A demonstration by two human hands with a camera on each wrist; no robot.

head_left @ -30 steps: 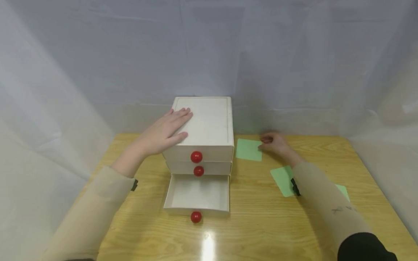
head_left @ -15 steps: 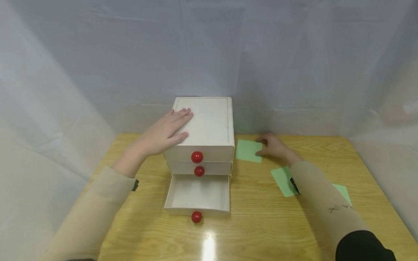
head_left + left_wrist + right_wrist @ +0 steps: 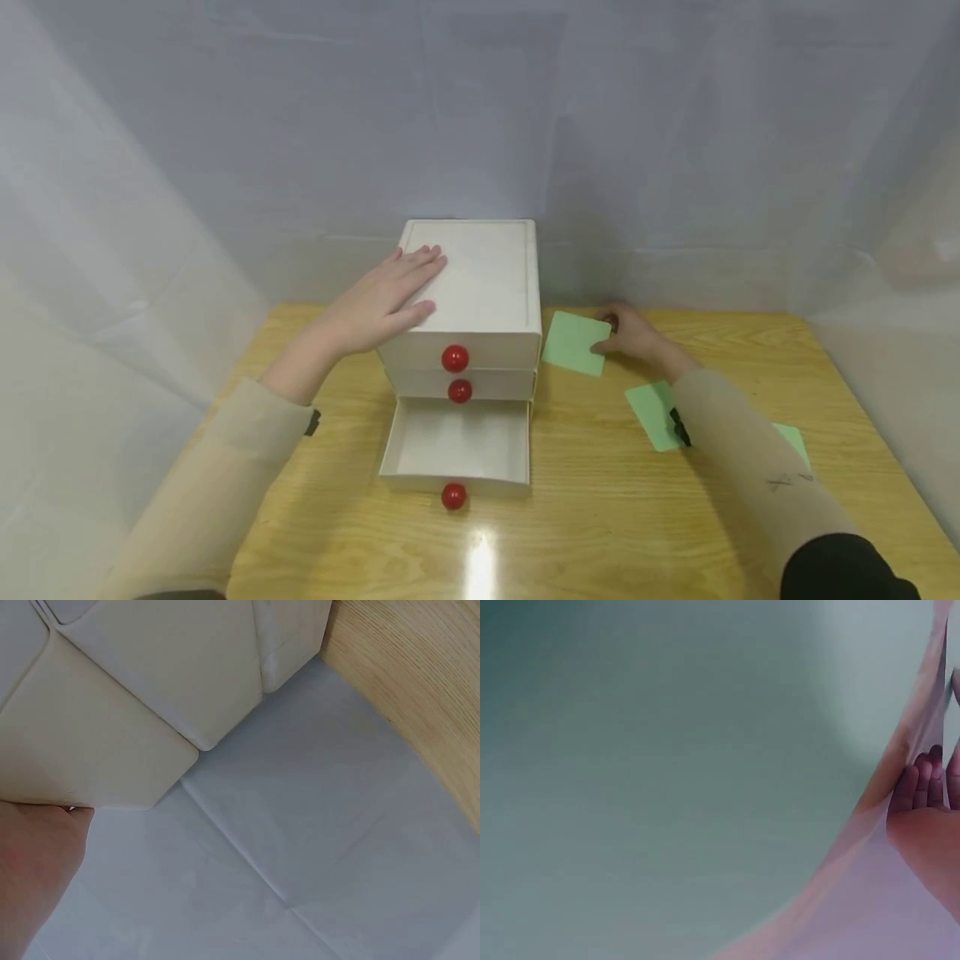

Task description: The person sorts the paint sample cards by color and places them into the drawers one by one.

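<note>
L sleeve comes in from lower left, beige. L hand lies flat on top of the chest, at its left front edge; fingers straight, thumb along the front corner, nothing gripped, just resting/pressing. L wrist view: a bit of palm against the pale chest, w/ white cloth behind and a strip of table at right.

Chest is white, 3 drawers, stands mid-table near the back cloth. Top knob and mid knob red, both drawers in. Bottom drawer pulled out toward the person, inside looks bare; its red knob at the front. Glare spot on the table just below it.

Right of the chest: green card, lifted at its right edge, tilted off the table, near the chest's right side but apart from it. R hand pinches that right edge, fingers curled round it; exact finger placement hard to tell from the head view. R wrist view: card fills nearly the whole frame, blurred, w/ fingertips curled at the right edge.

Further right: 2nd card flat on the table, partly under the R sleeve. 3rd card peeks out past the sleeve, mostly hidden.
</note>
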